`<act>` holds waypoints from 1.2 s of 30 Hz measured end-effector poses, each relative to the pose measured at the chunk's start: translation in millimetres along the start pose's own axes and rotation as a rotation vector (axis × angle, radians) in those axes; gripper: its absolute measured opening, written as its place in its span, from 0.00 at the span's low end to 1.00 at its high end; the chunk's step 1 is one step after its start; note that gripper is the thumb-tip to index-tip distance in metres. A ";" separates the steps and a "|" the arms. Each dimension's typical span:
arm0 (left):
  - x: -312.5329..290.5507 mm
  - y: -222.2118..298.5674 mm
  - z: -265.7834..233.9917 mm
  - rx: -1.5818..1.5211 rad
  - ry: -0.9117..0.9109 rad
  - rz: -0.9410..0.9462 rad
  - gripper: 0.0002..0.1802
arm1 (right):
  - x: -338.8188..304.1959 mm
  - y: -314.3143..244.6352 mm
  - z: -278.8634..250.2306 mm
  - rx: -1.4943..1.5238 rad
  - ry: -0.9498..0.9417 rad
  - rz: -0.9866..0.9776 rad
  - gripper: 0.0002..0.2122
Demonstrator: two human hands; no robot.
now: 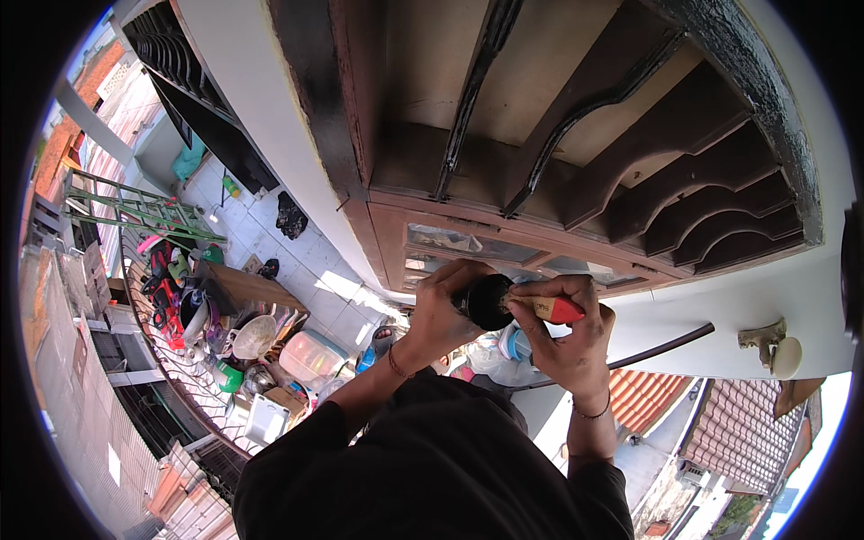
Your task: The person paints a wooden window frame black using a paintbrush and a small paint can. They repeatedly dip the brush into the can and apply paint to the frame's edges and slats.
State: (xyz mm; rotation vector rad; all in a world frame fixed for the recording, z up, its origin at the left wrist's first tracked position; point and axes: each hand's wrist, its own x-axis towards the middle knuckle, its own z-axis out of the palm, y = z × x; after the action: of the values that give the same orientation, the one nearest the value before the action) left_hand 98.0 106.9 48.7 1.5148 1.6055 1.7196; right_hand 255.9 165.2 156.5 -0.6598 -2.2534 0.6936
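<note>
My left hand (439,315) is wrapped round a small dark container (484,304) with a black inside. My right hand (576,346) pinches a paintbrush (560,310) by its handle, which is pale wood with a red end. The brush points left, its head down at the container's mouth; I cannot tell how deep the bristles reach. Both hands are close together in front of my chest. Just beyond them is a brown wooden window frame (531,236) with glass panes. Above it, curved slats (670,184) are dark brown, and some edges look glossy black.
On the left, a tiled balcony floor (270,238) lies below, with a green ladder (144,205), a clear plastic box (310,358) and piled household goods along a curved railing. A dark pole (661,345) and a wall lamp (785,355) are on the right, above tiled roofs (738,432).
</note>
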 end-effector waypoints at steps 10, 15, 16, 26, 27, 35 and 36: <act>-5.6 8.0 -9.7 0.043 0.051 -0.089 0.27 | -16.7 18.5 -9.1 0.376 0.170 0.139 0.16; -3.3 12.2 -19.9 0.054 0.074 -0.079 0.29 | -10.1 13.9 -8.6 0.191 0.181 -0.086 0.17; -3.8 12.6 -23.3 0.056 0.076 -0.084 0.30 | -9.6 11.4 -6.5 0.197 0.189 -0.103 0.17; -14.0 11.3 -66.5 0.119 0.116 -0.115 0.31 | 3.8 -15.7 10.6 0.197 0.090 -0.219 0.17; -15.7 9.0 -69.4 0.120 0.121 -0.120 0.31 | 6.0 -18.7 11.8 0.192 0.072 -0.219 0.17; -19.1 -0.7 -96.4 0.097 0.183 -0.115 0.28 | 27.7 -28.7 29.7 0.222 0.089 -0.081 0.13; -17.4 1.3 -102.1 0.103 0.201 -0.106 0.28 | 31.7 -28.9 31.2 0.212 0.089 -0.068 0.13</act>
State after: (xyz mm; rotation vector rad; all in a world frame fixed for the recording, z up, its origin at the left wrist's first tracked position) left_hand 19.3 41.1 63.2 1.3091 1.8656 1.8036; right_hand 205.6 154.8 169.6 -0.4989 -2.0755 0.8382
